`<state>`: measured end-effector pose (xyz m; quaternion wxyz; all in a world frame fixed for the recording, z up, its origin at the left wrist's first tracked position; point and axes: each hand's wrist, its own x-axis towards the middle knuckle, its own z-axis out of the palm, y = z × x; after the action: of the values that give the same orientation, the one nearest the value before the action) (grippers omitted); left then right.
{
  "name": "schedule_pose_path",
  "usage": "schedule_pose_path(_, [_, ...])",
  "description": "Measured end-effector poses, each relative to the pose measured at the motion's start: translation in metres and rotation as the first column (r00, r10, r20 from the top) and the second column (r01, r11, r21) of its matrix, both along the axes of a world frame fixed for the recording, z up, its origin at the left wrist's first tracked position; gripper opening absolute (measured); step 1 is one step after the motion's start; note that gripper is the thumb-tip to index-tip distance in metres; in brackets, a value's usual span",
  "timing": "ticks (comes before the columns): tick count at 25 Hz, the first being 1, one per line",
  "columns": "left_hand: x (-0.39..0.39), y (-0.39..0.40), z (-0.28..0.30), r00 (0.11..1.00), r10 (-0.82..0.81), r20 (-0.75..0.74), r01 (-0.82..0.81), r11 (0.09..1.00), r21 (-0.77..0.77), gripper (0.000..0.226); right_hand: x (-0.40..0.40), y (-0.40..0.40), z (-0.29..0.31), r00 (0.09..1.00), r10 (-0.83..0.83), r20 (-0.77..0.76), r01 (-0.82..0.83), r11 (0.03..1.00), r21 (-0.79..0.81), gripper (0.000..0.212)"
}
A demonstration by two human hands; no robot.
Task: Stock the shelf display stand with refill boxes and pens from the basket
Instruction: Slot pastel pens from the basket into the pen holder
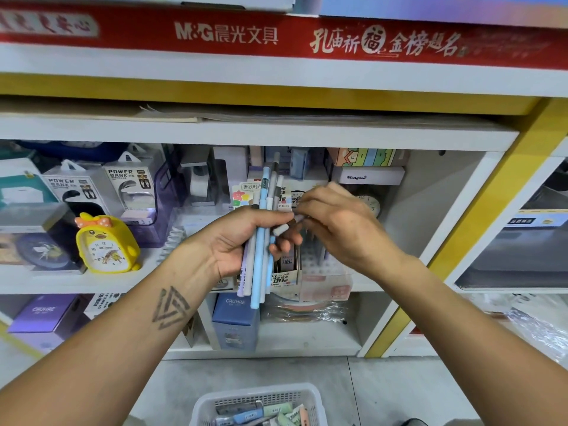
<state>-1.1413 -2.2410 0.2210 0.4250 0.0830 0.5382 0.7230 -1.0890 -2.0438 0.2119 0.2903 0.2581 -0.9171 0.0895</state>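
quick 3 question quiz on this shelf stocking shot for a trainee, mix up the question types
1. True or false: the left hand grips a bundle of pens.
2. What is the right hand doing? A) resting on the yellow duck clock B) pinching one pen's end beside the bundle C) reaching into the basket
3. Where is the basket relative to the shelf?

Key:
1. True
2. B
3. On the floor below, in front of the shelf, still holding boxes.
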Motion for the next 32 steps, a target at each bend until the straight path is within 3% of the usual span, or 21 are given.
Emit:
schedule_pose_path(2, [-0.002, -0.001, -0.001, 0.999, 0.029, -0.013, -0.029, 1.000, 0.004, 0.019, -0.002, 0.001, 0.004, 0.997, -0.072, -0.009, 0.069, 0.981, -0.181, 0.011])
schedule_pose_path(3, [-0.003, -0.002, -0.001, 0.999, 0.044, -0.019, -0.044, 0.999, -0.005, 0.018, -0.005, 0.004, 0.007, 0.991, -0.119, 0.068, 0.136, 0.927, -0.351, 0.006])
schedule_pose_path(5, [-0.004, -0.004, -0.003, 0.999, 0.049, -0.017, -0.050, 0.998, -0.030, 0.014, -0.009, 0.009, 0.013, 0.952, -0.127, 0.280, 0.283, 0.720, -0.634, 0.027])
schedule_pose_path(7, [-0.003, -0.005, -0.004, 1.000, 0.025, -0.009, -0.026, 0.998, -0.050, 0.012, -0.011, 0.012, 0.014, 0.924, -0.078, 0.374, 0.336, 0.629, -0.701, 0.046])
schedule_pose_path(10, [0.000, -0.003, -0.005, 1.000, -0.005, -0.007, 0.005, 0.997, -0.074, 0.013, -0.010, 0.014, 0.007, 0.907, -0.051, 0.417, 0.337, 0.684, -0.648, 0.067])
schedule_pose_path(14, [0.001, 0.001, -0.007, 1.000, -0.024, -0.017, 0.023, 0.995, -0.095, 0.019, -0.014, 0.012, -0.005, 0.933, -0.180, 0.312, 0.323, 0.802, -0.503, 0.031])
schedule_pose_path(17, [0.001, 0.001, -0.008, 1.000, -0.024, -0.018, 0.022, 0.994, -0.104, 0.016, -0.015, 0.009, -0.013, 0.946, -0.227, 0.231, 0.301, 0.880, -0.367, 0.021])
schedule_pose_path(32, [0.002, 0.001, -0.010, 0.999, -0.029, -0.024, 0.027, 0.994, -0.110, 0.012, -0.017, 0.013, -0.019, 0.915, -0.356, 0.189, 0.391, 0.900, -0.196, 0.015])
